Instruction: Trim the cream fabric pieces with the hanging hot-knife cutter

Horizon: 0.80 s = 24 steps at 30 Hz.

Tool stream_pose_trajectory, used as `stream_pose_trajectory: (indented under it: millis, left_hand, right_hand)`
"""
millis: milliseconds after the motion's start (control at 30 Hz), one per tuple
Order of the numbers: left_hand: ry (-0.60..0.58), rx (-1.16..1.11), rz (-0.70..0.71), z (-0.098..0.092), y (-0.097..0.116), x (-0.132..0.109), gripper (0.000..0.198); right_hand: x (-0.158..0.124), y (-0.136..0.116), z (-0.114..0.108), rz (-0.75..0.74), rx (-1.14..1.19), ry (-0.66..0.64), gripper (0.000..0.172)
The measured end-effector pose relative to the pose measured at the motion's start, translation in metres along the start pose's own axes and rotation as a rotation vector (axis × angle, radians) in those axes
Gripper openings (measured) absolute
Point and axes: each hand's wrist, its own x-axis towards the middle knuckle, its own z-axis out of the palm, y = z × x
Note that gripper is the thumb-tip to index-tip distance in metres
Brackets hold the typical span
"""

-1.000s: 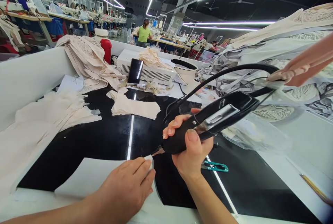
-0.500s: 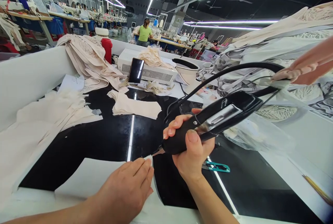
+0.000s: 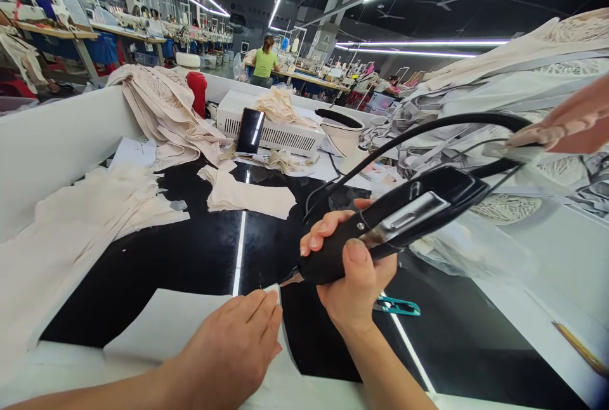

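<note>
My right hand [image 3: 354, 277] is wrapped round a black corded electric cutter [image 3: 394, 219] with a silvery panel, my thumb along its side. Its narrow coppery tip [image 3: 292, 278] points down and left, close to the corner of a white sheet [image 3: 166, 321]. Over that sheet lies my left hand [image 3: 233, 340], fingers pressed together and holding the corner down against the black tabletop [image 3: 190, 257]. My palm hides much of the sheet, and whether it is cloth or paper I cannot tell. Teal-handled thread snips [image 3: 402, 306] lie just right of my right wrist.
Cream fabric pieces [image 3: 252, 194] lie farther back, and a larger cream pile [image 3: 95, 213] is at left. A phone [image 3: 250, 131] leans against a white vented box [image 3: 266, 124]. The cord [image 3: 428, 123] loops to a pinkish strip [image 3: 556, 134] at right, before stacked garments [image 3: 476, 86].
The cutter and my right hand have shifted very slightly right, and the pinkish strip by the cord has moved a little too. My left hand stays on the sheet's corner.
</note>
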Motion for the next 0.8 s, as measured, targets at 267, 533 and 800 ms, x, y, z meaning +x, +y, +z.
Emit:
stream_pose_trajectory:
  millis: [267, 533, 800]
  left_hand:
    - [0.013, 0.006, 0.008, -0.0007, 0.0001, 0.0018, 0.033]
    - [0.030, -0.008, -0.012, -0.0059, -0.0006, 0.0052, 0.033]
    - [0.011, 0.002, -0.008, -0.0082, -0.0023, 0.0063, 0.032]
  right_hand:
    - [-0.0033, 0.0044, 0.0015, -0.018, 0.022, 0.005, 0.042]
    - [-0.0027, 0.0041, 0.0013, -0.028, 0.071, -0.040, 0.034]
    - [-0.0043, 0.0062, 0.0055, -0.040, 0.124, -0.049, 0.036]
